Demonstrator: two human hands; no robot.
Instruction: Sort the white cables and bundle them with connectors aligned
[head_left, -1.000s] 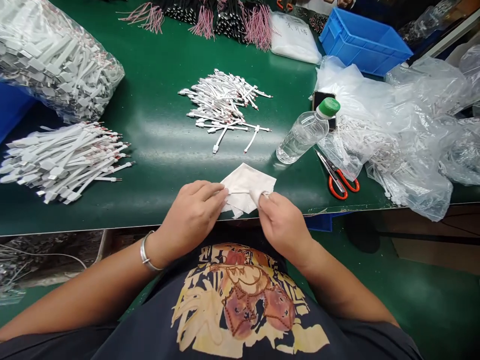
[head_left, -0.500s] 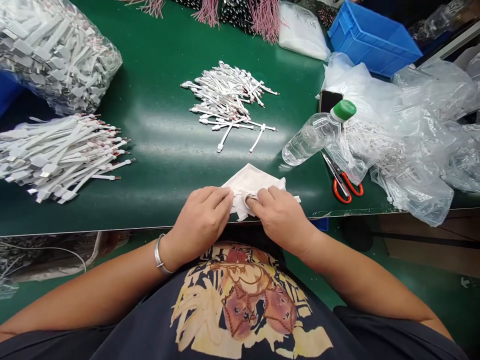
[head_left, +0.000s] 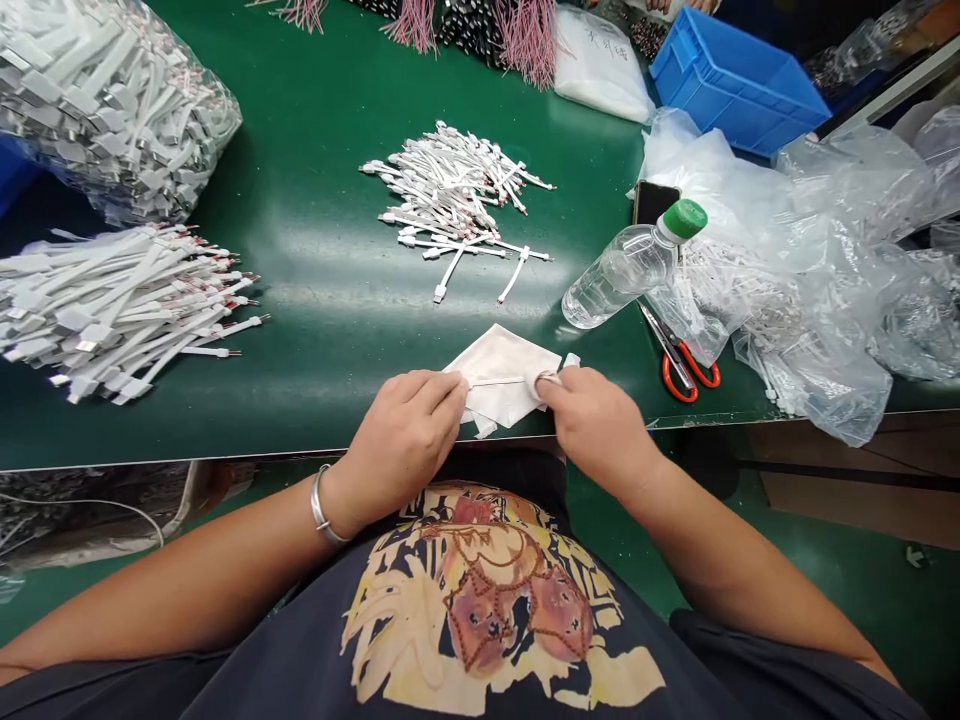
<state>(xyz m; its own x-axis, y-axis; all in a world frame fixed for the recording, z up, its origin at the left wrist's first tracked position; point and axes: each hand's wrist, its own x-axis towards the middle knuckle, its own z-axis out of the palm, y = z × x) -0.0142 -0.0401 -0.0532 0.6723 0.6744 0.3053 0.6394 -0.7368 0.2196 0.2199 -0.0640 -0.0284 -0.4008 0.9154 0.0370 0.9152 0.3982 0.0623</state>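
A short white cable [head_left: 501,380] is stretched flat between the person's two hands, at the near edge of the green bench [head_left: 330,300]. The left hand [head_left: 401,435] has its grip closed on one end, fingertips pressed down together on it. The right hand [head_left: 600,430] pinches the other end, thumb and forefinger shut around it. Whether a fold of cloth is caught in that pinch I cannot tell. Under the cable, reaching just past both grips toward the far side, lies a white cloth [head_left: 510,355], rumpled, with a corner hanging near the bench edge. A silver bangle [head_left: 319,505] sits on the left wrist.

Just beyond the right grip and off to its right lie red-handled scissors [head_left: 679,355]. A clear bottle [head_left: 626,268] with a green cap lies on its side beside them, and a dark phone [head_left: 655,200] is just behind the cap. Further right, crumpled clear plastic bags [head_left: 810,270] are heaped up, some holding more white parts.

Straight ahead of the grips, well apart from them, is a loose pile of white cables [head_left: 457,195]. Far to the left of the left grip lies a larger stack of white cables [head_left: 112,310], and behind it a full clear bag of cables [head_left: 105,100]. At the far right corner stands a blue bin [head_left: 739,85], with a white packet [head_left: 600,65] and bundles of pink wires [head_left: 517,30] beside it.
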